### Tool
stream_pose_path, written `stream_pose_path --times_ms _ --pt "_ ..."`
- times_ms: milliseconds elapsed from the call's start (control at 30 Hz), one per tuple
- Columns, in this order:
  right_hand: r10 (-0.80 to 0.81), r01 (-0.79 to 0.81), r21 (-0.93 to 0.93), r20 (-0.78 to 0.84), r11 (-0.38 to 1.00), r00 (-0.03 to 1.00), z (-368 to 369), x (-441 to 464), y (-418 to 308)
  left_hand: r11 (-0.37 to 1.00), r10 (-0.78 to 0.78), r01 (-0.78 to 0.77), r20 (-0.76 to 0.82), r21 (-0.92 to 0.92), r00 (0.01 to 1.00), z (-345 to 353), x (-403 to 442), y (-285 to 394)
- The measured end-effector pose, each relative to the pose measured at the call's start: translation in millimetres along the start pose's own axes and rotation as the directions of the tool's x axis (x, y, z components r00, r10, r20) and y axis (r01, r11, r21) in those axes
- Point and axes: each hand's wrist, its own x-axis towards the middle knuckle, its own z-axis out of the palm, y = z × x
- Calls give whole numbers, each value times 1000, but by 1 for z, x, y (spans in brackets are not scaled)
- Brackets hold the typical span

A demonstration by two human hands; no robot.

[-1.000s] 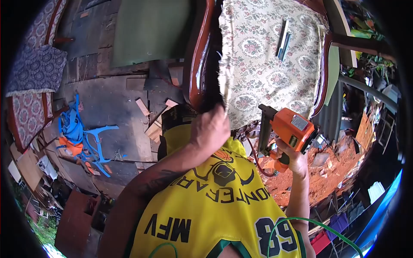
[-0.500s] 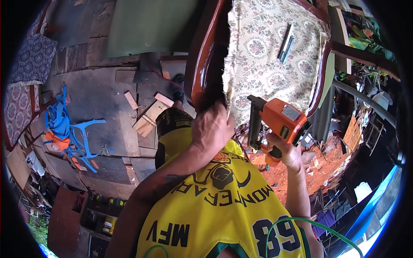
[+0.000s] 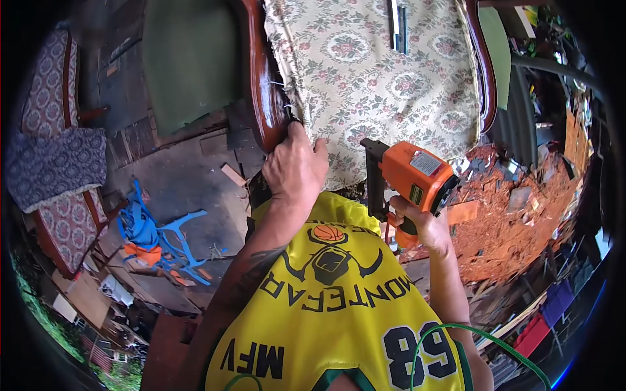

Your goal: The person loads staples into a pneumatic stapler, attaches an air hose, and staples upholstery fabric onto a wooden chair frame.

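Note:
A cream floral fabric (image 3: pixel 372 85) with a frayed left edge covers a seat or back panel set in a glossy dark-wood frame (image 3: pixel 261 78). At the lower left corner of that panel, my left hand (image 3: pixel 297 163) has its fingers curled on the fabric's edge, beside the wood. Its thumb lies over the fabric; the fingertips are partly hidden. My right hand (image 3: pixel 424 225) is wrapped around the handle of an orange staple gun (image 3: pixel 417 173). The gun's black nose points up and left, above the lower part of the fabric. Slim dark and light strips (image 3: pixel 398 29) lie on the cloth.
Blue straps (image 3: pixel 147 225) lie heaped on the wooden floor (image 3: pixel 189 189) to the left. Patterned upholstered pieces (image 3: pixel 59 163) stand at the far left. A green panel (image 3: pixel 189 62) is behind the frame. Reddish soil with debris (image 3: pixel 508 228) spreads on the right.
The view has shifted, and the upholstered frame now sits further left and higher. My left hand has moved along the fabric's edge, its thumb now further from the fingers. The right hand keeps the staple gun.

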Motion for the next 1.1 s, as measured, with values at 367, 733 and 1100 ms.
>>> stream_pose_path --times_ms 367,733,1100 --pt "-196 186 -353 7 917 981 -45 4 -26 969 -146 144 4 -200 989 6 -13 9" --pt "-387 680 -727 656 -96 648 -109 20 -250 830 -135 -205 -543 -519 829 75 -75 36" --pt "-300 669 -500 866 -550 400 -82 55 -368 722 -427 -23 -471 -691 772 97 -75 17"
